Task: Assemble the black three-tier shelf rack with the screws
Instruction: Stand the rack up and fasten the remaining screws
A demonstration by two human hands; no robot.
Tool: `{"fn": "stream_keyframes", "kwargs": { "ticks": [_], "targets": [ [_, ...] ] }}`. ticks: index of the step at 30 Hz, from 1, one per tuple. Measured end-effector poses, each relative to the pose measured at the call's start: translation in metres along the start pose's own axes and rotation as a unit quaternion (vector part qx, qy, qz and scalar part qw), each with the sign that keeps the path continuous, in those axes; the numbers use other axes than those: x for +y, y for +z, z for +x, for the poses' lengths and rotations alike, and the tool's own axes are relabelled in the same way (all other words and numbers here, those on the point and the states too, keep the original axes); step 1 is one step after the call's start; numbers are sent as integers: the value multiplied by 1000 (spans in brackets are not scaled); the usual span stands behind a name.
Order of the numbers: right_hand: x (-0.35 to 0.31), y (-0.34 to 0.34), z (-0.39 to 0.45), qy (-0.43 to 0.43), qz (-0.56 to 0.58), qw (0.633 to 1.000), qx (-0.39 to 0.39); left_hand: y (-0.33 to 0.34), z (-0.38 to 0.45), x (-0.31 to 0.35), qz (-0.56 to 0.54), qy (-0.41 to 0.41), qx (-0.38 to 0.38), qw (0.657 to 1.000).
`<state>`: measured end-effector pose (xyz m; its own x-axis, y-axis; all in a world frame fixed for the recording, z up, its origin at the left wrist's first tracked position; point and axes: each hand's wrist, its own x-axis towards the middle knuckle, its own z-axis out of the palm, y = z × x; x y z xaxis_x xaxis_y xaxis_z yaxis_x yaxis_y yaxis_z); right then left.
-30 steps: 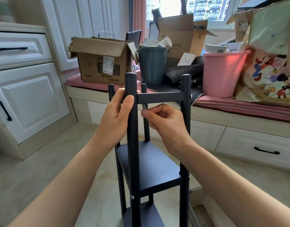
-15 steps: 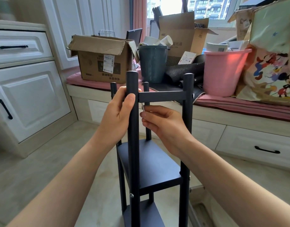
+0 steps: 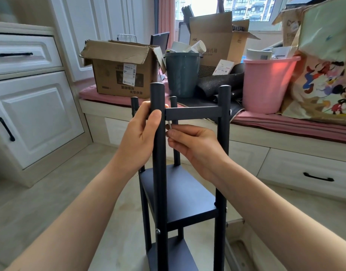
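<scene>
The black shelf rack (image 3: 180, 194) is stood upright on the floor (image 3: 51, 202), its near left post (image 3: 158, 153) wrapped by the fingers of the left hand (image 3: 140, 137) just below the top crossbar (image 3: 192, 113). A small silvery tool (image 3: 169, 125), too small to be identified, is pinched by the curled fingers of the right hand (image 3: 195, 147) directly beneath that crossbar, beside the post. Beyond the fingers, a cardboard box (image 3: 121, 71), a dark bin (image 3: 182, 74) and a pink bucket (image 3: 265, 85) are seen on the window seat (image 3: 285, 124).
</scene>
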<state>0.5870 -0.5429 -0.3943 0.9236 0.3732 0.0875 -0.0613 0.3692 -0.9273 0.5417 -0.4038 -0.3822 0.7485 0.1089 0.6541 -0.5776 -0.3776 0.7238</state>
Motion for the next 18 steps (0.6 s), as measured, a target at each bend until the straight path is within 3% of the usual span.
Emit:
{"fn": "stream_keyframes", "kwargs": {
  "ticks": [18],
  "targets": [
    [22, 7, 16, -103, -23, 994, -19, 1, 0, 0, -17, 3, -9, 1000]
  ]
}}
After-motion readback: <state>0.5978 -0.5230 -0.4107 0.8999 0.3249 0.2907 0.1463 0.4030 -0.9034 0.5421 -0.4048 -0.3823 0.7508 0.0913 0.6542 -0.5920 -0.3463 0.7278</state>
